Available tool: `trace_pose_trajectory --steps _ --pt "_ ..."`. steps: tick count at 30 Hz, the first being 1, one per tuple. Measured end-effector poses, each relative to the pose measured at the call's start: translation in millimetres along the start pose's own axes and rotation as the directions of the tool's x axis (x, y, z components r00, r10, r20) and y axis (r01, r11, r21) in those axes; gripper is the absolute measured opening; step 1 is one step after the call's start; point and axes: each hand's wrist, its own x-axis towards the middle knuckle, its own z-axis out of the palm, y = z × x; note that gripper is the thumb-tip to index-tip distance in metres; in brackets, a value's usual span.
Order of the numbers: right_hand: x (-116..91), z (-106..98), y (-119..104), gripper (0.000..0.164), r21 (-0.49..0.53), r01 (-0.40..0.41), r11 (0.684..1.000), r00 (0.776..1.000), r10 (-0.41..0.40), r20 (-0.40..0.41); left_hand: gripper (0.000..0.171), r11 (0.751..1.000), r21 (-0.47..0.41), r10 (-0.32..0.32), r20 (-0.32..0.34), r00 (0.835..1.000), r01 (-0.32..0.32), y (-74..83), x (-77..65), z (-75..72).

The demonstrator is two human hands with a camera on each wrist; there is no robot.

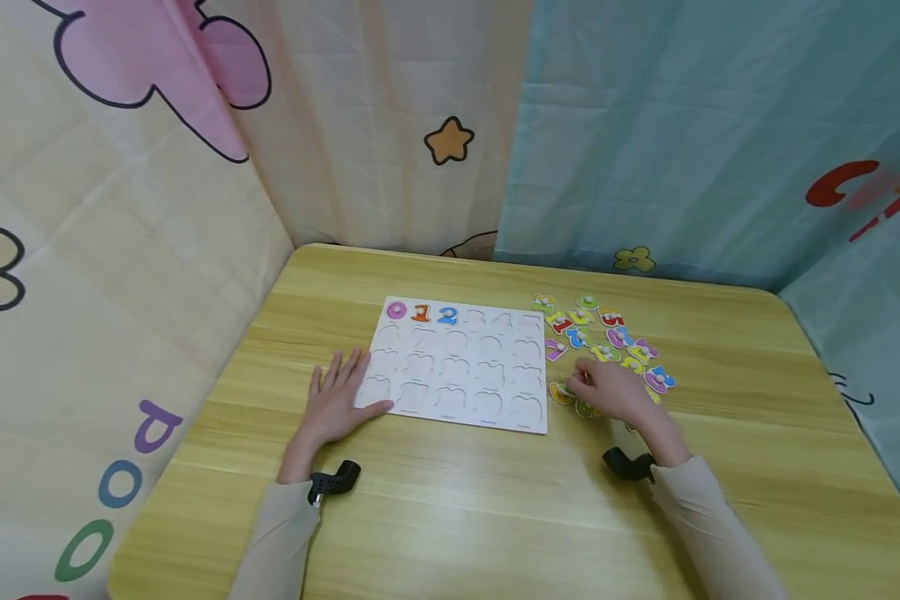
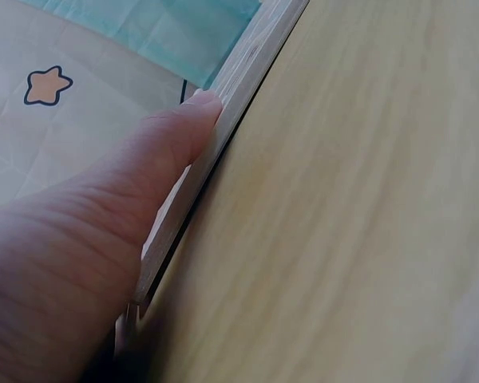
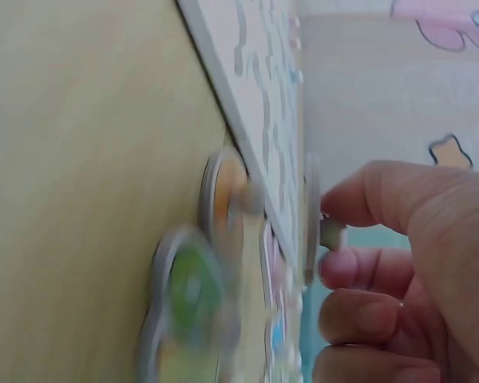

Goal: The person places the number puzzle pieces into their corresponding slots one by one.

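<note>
A white number puzzle board (image 1: 437,354) lies on the table, with a pink 0 (image 1: 396,310), an orange 1 (image 1: 420,313) and a blue 2 (image 1: 447,316) in its top row. My left hand (image 1: 333,408) rests spread on the board's lower left corner; its thumb (image 2: 172,132) touches the front edge. Right of the board, my right hand (image 1: 611,390) is over loose number pieces. In the right wrist view, thumb and index finger pinch the knob of a puzzle piece (image 3: 311,227), held edge-on above the others. Its number cannot be seen.
Several knobbed number pieces lie scattered right of the board, among them a red 5 (image 1: 612,318) and an orange piece (image 1: 561,393) close to the board's edge. The wooden table (image 1: 450,500) meets patterned curtains (image 1: 390,167) at the back and sides.
</note>
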Motion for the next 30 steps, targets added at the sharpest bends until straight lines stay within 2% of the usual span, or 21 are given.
trace_pose_trajectory --steps 5,9,15,19,24,30 --pt "50.9 10.5 -27.3 0.023 -0.029 0.043 0.999 0.999 -0.042 0.033 0.101 1.0 0.009 -0.001 0.015 1.0 0.001 -1.7 1.2 1.0" --pt "91.6 19.0 -48.5 0.024 -0.105 0.07 0.992 0.996 -0.064 0.06 0.1 1.0 0.01 -0.008 0.014 1.0 0.008 -2.1 0.7 1.1" --pt "135.9 29.5 -72.6 0.024 -0.166 0.045 0.985 0.994 -0.027 0.109 0.1 1.0 -0.004 -0.003 -0.005 1.0 0.003 -1.1 -0.7 1.0" --pt "152.0 40.8 -79.2 0.023 -0.211 0.025 0.977 0.995 -0.004 0.099 0.1 1.0 0.003 -0.005 -0.002 1.0 0.005 0.0 -1.1 3.3" --pt "162.4 51.3 -84.4 0.025 -0.262 -0.016 0.965 0.996 0.038 0.078 0.1 1.0 -0.011 0.004 -0.016 1.0 -0.004 1.2 -1.7 4.4" --pt "165.5 53.9 -87.0 0.026 -0.233 -0.033 0.972 0.998 0.045 0.048 0.099 1.0 -0.006 0.002 -0.02 1.0 -0.002 1.5 -0.8 4.2"
